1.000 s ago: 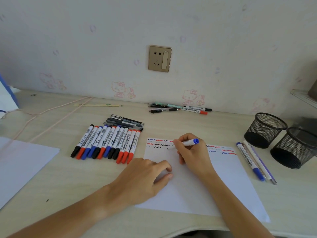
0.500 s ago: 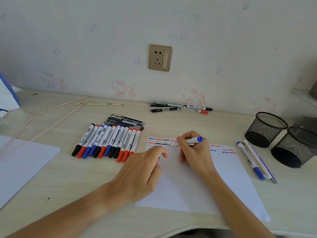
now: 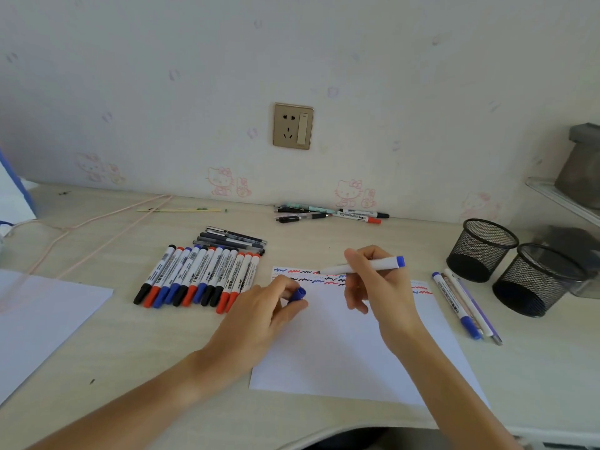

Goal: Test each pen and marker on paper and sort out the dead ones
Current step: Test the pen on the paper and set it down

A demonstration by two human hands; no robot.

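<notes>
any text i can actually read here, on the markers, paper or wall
No text reads clearly.
Row of markers: black print on the white barrels, too small and blurred to read.
Marker by the mesh cups: barrel print, unreadable.
Paper: only blue, red and black test squiggles, no words.
Wall: pink cartoon cat stickers, no legible lettering.
Wall socket: no readable marking.

Soft, even daylight fills the scene, bright without harshness; its source lies outside the view. Shadows are faint: the right hand (image 3: pixel 378 287) casts a pale, diffuse shade on the white paper (image 3: pixel 341 352), and the mesh pen cups (image 3: pixel 480 250) are dark inside. There is no strong glare, only a mild sheen on the wooden desk (image 3: pixel 130 352). The wide-angle lens bows the desk's far edge and stretches the forearms toward the lower corners. Fine print on the markers (image 3: pixel 198 276) is slightly soft.
</notes>
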